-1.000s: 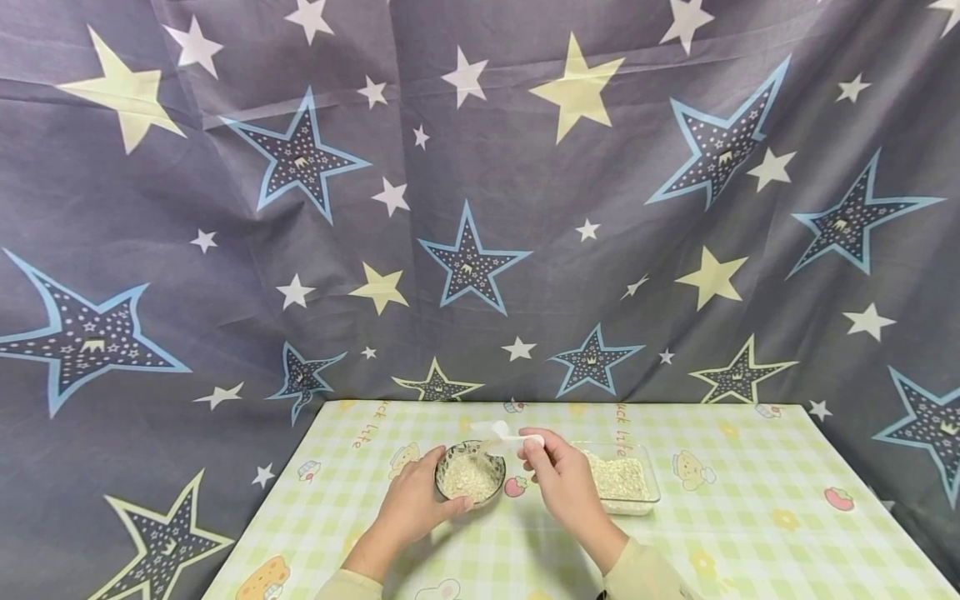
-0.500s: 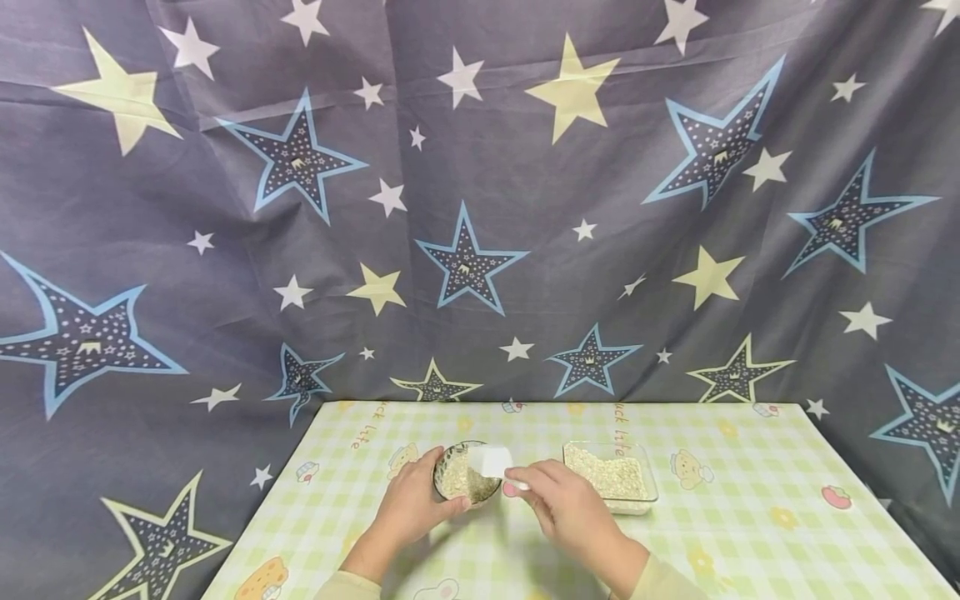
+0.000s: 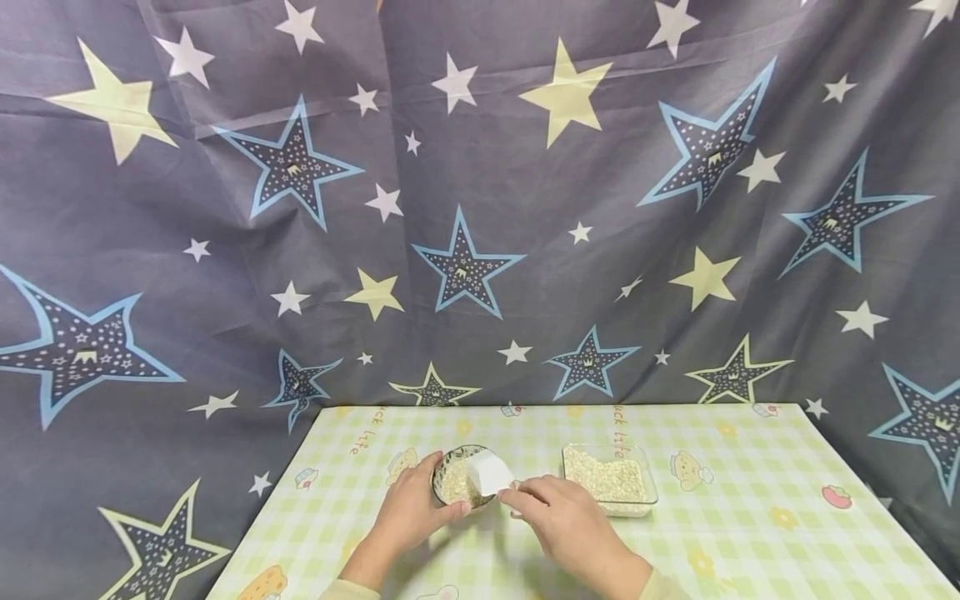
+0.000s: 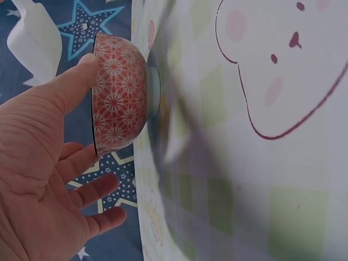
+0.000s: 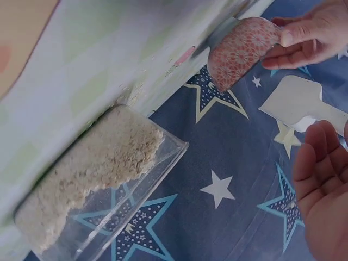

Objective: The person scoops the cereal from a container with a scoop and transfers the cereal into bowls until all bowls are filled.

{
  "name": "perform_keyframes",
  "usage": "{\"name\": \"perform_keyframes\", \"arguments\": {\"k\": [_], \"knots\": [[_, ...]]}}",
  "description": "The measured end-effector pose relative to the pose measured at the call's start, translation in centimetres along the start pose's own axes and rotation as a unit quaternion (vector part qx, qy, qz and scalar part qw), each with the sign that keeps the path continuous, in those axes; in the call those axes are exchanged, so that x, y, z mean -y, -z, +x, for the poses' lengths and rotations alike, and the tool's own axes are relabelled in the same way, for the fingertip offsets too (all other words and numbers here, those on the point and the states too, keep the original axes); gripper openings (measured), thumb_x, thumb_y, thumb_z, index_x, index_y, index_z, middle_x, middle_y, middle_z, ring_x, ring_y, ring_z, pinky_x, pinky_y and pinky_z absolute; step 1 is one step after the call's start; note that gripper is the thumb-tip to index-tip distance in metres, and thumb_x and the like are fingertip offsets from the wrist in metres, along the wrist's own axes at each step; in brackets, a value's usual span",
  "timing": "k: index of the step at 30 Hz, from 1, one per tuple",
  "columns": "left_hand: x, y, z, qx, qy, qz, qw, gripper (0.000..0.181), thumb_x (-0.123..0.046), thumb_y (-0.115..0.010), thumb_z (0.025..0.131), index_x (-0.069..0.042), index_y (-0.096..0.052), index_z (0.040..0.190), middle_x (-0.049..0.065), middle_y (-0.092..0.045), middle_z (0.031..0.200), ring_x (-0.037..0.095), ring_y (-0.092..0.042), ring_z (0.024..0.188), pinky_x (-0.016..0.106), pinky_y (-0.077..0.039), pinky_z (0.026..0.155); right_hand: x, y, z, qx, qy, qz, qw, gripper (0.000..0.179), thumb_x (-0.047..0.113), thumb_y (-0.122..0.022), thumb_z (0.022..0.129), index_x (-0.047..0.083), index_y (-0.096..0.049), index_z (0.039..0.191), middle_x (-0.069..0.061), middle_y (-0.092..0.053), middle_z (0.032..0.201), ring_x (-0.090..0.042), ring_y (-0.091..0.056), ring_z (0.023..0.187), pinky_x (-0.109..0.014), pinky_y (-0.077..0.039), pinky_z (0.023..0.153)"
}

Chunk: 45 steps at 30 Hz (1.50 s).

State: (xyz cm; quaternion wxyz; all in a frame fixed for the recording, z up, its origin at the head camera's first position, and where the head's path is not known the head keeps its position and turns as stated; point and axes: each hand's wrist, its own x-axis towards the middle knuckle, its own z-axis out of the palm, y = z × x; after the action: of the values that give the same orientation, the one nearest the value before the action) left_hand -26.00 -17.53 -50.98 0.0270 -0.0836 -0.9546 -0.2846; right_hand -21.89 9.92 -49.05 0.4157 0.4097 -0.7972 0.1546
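Note:
A small bowl (image 4: 120, 95), red with white flower patterns outside, stands on the table partly filled with pale oat flakes (image 3: 453, 482). My left hand (image 3: 411, 507) holds its rim, thumb on the near side and fingers around the far left; some fingers hang free of the wall in the left wrist view. Between thumb and fingers, my right hand (image 3: 572, 527) pinches the handle of a white scoop (image 3: 491, 473). Tipped over the bowl's right side, the scoop shows its back to the head camera and hides part of the flakes.
A clear rectangular container (image 3: 651, 492) of oat flakes stands right of the bowl, just beyond my right hand. Beneath everything is a green checked tablecloth (image 3: 750, 533). A dark star-patterned curtain (image 3: 480, 350) hangs behind the table's far edge.
The scoop, held level with flakes falling from it a second ago, has turned over and lowered toward the bowl. My right hand has come down with it; my left stays on the rim.

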Motion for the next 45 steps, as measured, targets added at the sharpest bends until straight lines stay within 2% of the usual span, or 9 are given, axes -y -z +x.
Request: {"name": "perform_keyframes", "arguments": {"k": [6,15,21,28,33,38,45], "knots": [[0.0,0.0,0.0,-0.005,-0.001,0.004,1.0000,0.101,-0.053,-0.093,0.078,-0.003,-0.051,0.156,0.022,-0.064,0.148,0.046,-0.061,0.131,0.068,-0.050,0.110,0.3,-0.3,-0.1,-0.027,-0.028,0.005,0.9992,0.026,0.020,-0.073,0.094,0.022,-0.078,0.119,0.009,-0.074,0.101,-0.007,-0.072,0.089,-0.023,-0.062,0.080],[-0.1,0.0,-0.3,-0.007,0.001,-0.001,1.0000,0.101,-0.054,-0.092,0.079,-0.004,-0.051,0.156,0.021,-0.064,0.149,0.047,-0.061,0.131,0.068,-0.051,0.110,0.9,-0.7,-0.2,-0.049,-0.056,0.036,0.9966,0.023,0.023,-0.066,0.103,0.022,-0.075,0.124,0.010,-0.075,0.103,-0.008,-0.073,0.089,-0.021,-0.062,0.079],[0.0,-0.1,-0.3,-0.004,0.003,-0.010,0.9999,0.101,-0.055,-0.091,0.079,-0.006,-0.049,0.158,0.018,-0.062,0.152,0.046,-0.061,0.132,0.067,-0.051,0.110,1.1,-0.8,-0.5,-0.044,-0.075,0.042,0.9954,0.028,0.032,-0.052,0.112,0.022,-0.075,0.124,0.010,-0.076,0.104,-0.008,-0.074,0.089,-0.021,-0.063,0.082],[0.2,-0.3,-0.3,-0.004,0.012,-0.023,0.9996,0.102,-0.055,-0.091,0.079,-0.008,-0.048,0.159,0.016,-0.063,0.152,0.045,-0.060,0.132,0.067,-0.051,0.109,1.0,-0.6,-0.5,-0.041,-0.080,0.049,0.9948,0.027,0.030,-0.054,0.110,0.022,-0.075,0.124,0.010,-0.076,0.104,-0.007,-0.073,0.089,-0.020,-0.063,0.083],[0.2,-0.4,-0.3,-0.008,0.008,-0.019,0.9998,0.102,-0.055,-0.092,0.079,-0.007,-0.049,0.158,0.017,-0.063,0.151,0.045,-0.061,0.131,0.067,-0.051,0.109,0.8,-0.7,-0.4,-0.057,-0.062,0.048,0.9953,0.024,0.023,-0.062,0.106,0.019,-0.075,0.126,0.008,-0.075,0.103,-0.008,-0.073,0.087,-0.020,-0.062,0.080],[0.1,-0.3,-0.4,-0.012,0.000,-0.015,0.9998,0.103,-0.055,-0.092,0.079,-0.006,-0.048,0.159,0.019,-0.061,0.154,0.045,-0.058,0.135,0.067,-0.049,0.111,0.5,-0.8,-0.3,-0.070,-0.056,0.047,0.9949,0.028,0.027,-0.052,0.112,0.018,-0.075,0.125,0.008,-0.075,0.102,-0.008,-0.073,0.086,-0.020,-0.062,0.079],[-1.2,-0.5,-0.5,-0.018,-0.023,-0.037,0.9989,0.105,-0.057,-0.089,0.081,-0.007,-0.043,0.162,0.021,-0.056,0.158,0.046,-0.049,0.146,0.072,-0.042,0.117,0.0,0.1,0.1,-0.084,-0.075,0.063,0.9916,0.028,0.029,-0.054,0.112,0.015,-0.076,0.122,0.006,-0.076,0.102,-0.010,-0.073,0.084,-0.020,-0.062,0.079]]}}
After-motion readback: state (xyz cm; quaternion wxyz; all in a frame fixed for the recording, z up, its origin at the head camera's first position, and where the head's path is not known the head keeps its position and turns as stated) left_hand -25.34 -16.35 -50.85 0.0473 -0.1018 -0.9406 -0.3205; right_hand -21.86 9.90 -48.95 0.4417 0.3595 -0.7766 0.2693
